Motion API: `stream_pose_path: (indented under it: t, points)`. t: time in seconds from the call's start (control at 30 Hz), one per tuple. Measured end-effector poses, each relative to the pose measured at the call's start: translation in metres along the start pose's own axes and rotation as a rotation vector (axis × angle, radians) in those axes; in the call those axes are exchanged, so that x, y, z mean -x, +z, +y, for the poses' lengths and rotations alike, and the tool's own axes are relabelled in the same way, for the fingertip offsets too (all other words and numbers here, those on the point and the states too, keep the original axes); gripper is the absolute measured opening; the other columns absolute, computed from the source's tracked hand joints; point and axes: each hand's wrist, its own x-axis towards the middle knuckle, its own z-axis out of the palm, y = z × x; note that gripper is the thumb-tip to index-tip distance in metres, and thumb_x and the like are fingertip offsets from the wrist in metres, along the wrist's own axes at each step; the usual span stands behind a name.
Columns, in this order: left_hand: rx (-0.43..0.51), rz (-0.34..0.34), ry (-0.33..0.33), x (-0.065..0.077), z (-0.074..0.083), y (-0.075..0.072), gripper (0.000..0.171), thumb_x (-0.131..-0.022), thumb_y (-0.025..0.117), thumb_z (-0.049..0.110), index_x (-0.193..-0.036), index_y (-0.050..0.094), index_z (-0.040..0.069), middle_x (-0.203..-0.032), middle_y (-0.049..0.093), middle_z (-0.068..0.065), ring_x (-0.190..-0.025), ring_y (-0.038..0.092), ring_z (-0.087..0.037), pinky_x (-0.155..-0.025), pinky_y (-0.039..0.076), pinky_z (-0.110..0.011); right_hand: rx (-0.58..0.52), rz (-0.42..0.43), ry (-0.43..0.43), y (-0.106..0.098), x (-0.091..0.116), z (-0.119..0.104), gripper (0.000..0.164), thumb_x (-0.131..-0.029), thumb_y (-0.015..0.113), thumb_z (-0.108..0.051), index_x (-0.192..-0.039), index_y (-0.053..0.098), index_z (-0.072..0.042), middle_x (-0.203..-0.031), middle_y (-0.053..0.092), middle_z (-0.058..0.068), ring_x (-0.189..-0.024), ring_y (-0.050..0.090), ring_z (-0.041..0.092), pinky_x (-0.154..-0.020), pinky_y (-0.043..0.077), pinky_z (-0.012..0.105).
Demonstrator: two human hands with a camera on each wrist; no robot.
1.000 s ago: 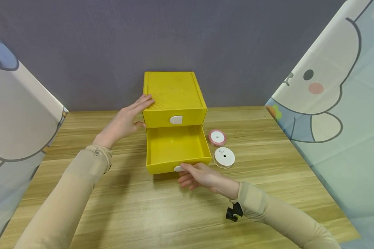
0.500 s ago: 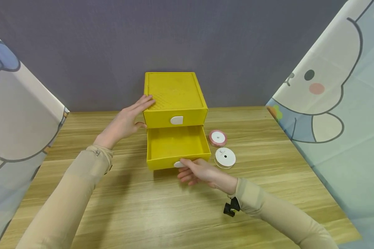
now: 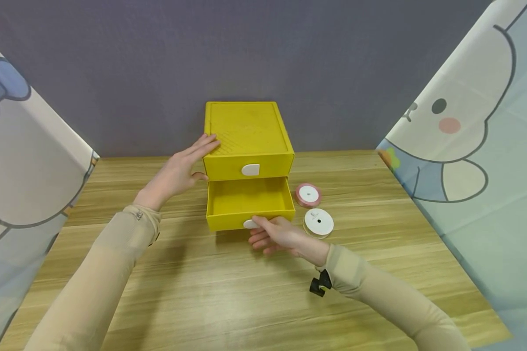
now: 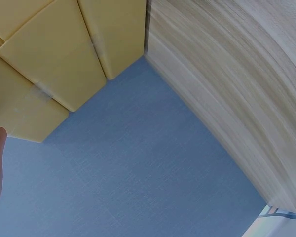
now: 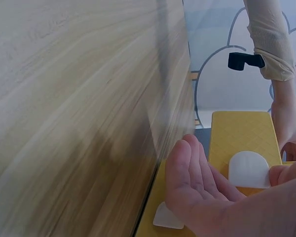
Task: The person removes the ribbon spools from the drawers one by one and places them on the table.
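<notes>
Touching the yellow cabinet at left, the left hand has straight fingers. At the cabinet's front, the right hand, fingers uncurled, touches a white tab by thumb.

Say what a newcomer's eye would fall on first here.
Probably the bright yellow cabinet at the back of the table, with one open drawer jutting from its front. Next, the left hand resting on its left edge and the right hand with its thumb at the drawer's white handle. A pink-edged spool and a white spool sit to the drawer's right.
</notes>
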Motion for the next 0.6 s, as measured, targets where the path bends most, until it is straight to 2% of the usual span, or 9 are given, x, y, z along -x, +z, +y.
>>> stream_pose_path:
  t: [0.2,0.37,0.6]
  points:
    - [0.007,0.010,0.012,0.000,0.000,0.000,0.087,-0.076,0.075,-0.003,-0.150,0.033,0.014,-0.160,0.024,-0.004,-0.148,0.023,-0.027,-0.102,0.048,-0.047,-0.011,0.007,-0.008,-0.002,-0.001,-0.004,0.055,-0.099,0.045,-0.043,-0.118,0.060,0.006,-0.109,0.071,0.018,-0.078,0.070,0.010,-0.065,0.058,0.024]
    - [0.008,0.014,0.019,0.000,0.000,0.000,0.087,-0.076,0.075,-0.003,-0.150,0.033,0.014,-0.160,0.025,-0.005,-0.148,0.023,-0.028,-0.104,0.046,-0.048,0.019,0.018,-0.017,-0.003,-0.005,-0.006,0.056,-0.099,0.044,-0.045,-0.118,0.062,0.005,-0.112,0.071,0.019,-0.081,0.071,0.012,-0.066,0.058,0.023]
    - [0.005,0.011,0.016,0.000,0.000,0.000,0.086,-0.076,0.075,-0.002,-0.150,0.033,0.014,-0.160,0.025,-0.005,-0.148,0.023,-0.028,-0.103,0.047,-0.048,0.028,0.036,-0.014,-0.005,-0.013,-0.006,0.057,-0.099,0.046,-0.046,-0.119,0.062,0.004,-0.110,0.072,0.016,-0.086,0.072,0.016,-0.073,0.060,0.030]
